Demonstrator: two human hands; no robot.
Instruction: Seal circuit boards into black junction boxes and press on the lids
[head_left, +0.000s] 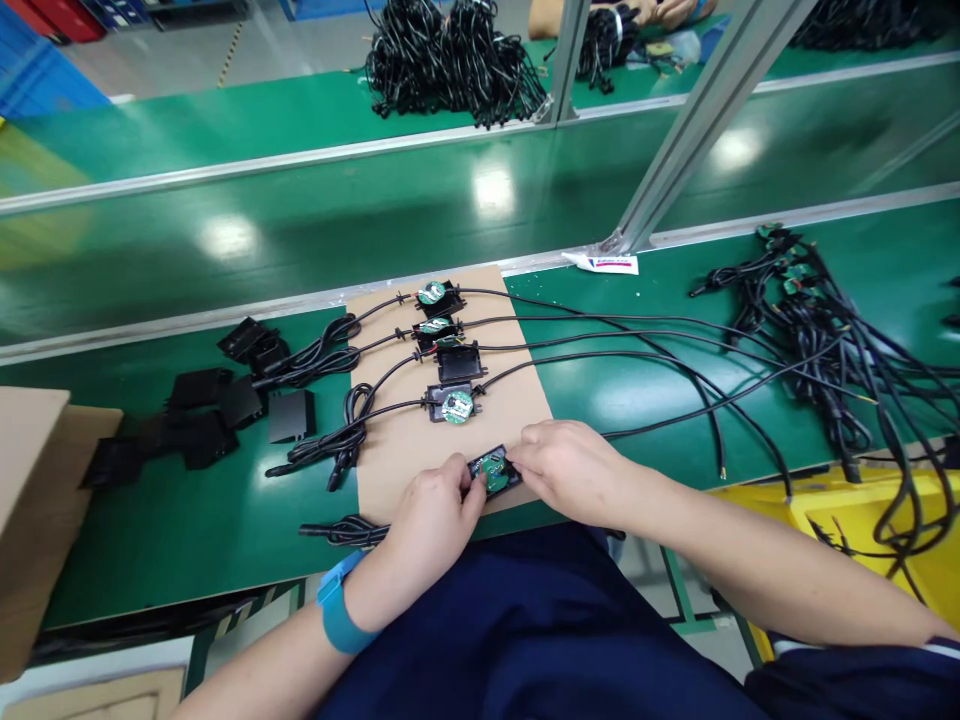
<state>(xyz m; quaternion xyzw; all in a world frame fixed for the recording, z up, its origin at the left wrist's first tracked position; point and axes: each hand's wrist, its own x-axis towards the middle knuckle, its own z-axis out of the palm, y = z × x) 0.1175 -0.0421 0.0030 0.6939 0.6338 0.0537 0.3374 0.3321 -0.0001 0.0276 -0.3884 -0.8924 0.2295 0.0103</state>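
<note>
Both hands meet at the near edge of a brown cardboard sheet point(517, 400). Between them lies a small black box holding a green circuit board point(493, 472). My left hand point(433, 508), with a blue wristband, pinches the box's left end. My right hand point(564, 467) has its fingers closed on the right end. Behind it on the cardboard sit several more black boxes in a row point(454, 404), most showing round green boards, each with black cables running left and right.
Loose black box covers point(225, 400) lie at the left on the green bench. A tangle of black cables point(832, 330) spreads at the right above a yellow bin point(862, 520). A white tube point(609, 264) lies by a slanted aluminium post. Cable bundles point(457, 60) sit beyond the conveyor.
</note>
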